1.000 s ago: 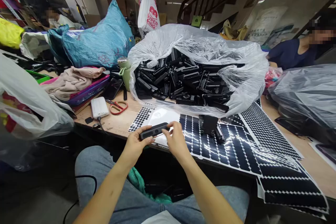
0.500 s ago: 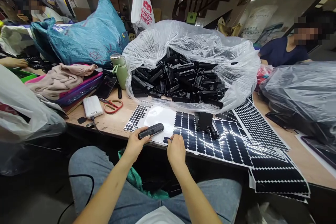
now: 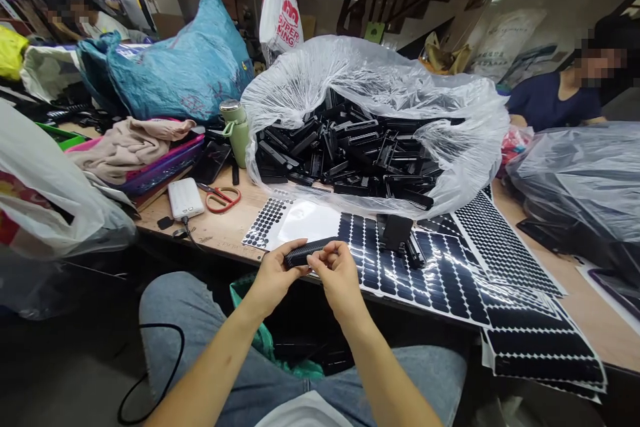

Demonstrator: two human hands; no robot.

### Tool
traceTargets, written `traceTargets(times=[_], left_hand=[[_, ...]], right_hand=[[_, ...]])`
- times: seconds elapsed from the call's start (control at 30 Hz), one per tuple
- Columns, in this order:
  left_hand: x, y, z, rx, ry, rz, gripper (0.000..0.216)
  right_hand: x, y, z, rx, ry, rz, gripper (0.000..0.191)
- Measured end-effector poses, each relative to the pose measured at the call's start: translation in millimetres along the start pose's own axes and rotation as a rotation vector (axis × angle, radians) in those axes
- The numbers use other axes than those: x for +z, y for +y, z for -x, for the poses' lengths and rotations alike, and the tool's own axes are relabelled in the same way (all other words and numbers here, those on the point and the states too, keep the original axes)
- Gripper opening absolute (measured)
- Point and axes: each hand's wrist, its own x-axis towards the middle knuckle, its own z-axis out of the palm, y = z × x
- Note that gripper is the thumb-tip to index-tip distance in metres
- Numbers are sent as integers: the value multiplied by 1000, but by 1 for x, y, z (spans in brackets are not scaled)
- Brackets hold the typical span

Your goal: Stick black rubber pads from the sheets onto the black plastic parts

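Note:
My left hand (image 3: pixel 277 276) grips a long black plastic part (image 3: pixel 305 253) with a ribbed surface, held just above the table's front edge. Thumb and fingers of my right hand (image 3: pixel 338 271) are pinched at the right end of this part and touch it. The small black oval sticker they held a moment ago is hidden by the fingers. Just beyond lie a sheet of black stickers (image 3: pixel 445 273) and its bare white backing (image 3: pixel 313 221). More black plastic parts (image 3: pixel 345 147) fill a clear plastic bag (image 3: pixel 465 107) behind, and several stand on the sheet (image 3: pixel 399 233).
Red-handled scissors (image 3: pixel 223 199), a white power bank (image 3: pixel 185 198) with a cable and a green bottle (image 3: pixel 235 135) stand to the left. A blue sack (image 3: pixel 175 67) is behind them. More sticker sheets (image 3: pixel 545 347) overhang the edge at right. A co-worker (image 3: pixel 555 100) sits beyond.
My right hand has risen from the sticker sheet to the black part with the sticker. My left hand has brought the part slightly right. The view has shifted a little left.

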Motion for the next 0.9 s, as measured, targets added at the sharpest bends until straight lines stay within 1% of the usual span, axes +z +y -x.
traceTargets(times=[0.13, 0.27, 0.53, 0.6, 0.77, 0.9], left_hand=[[8, 4, 2, 15, -10, -3, 51], [11, 6, 3, -3, 6, 0, 50], [16, 7, 4, 27, 12, -31, 49], [17, 6, 4, 23, -6, -20, 49], [17, 6, 5, -1, -39, 9, 49], [19, 6, 6, -8, -36, 18, 49]], right_hand=[[-1, -1, 2, -9, 21, 19, 30], [-5, 1, 2, -40, 47, 105, 28], [-4, -2, 6, -102, 110, 271, 24], [-4, -3, 7, -103, 115, 271, 23], [-7, -4, 8, -80, 86, 170, 25], [-9, -4, 8, -71, 94, 184, 25]])
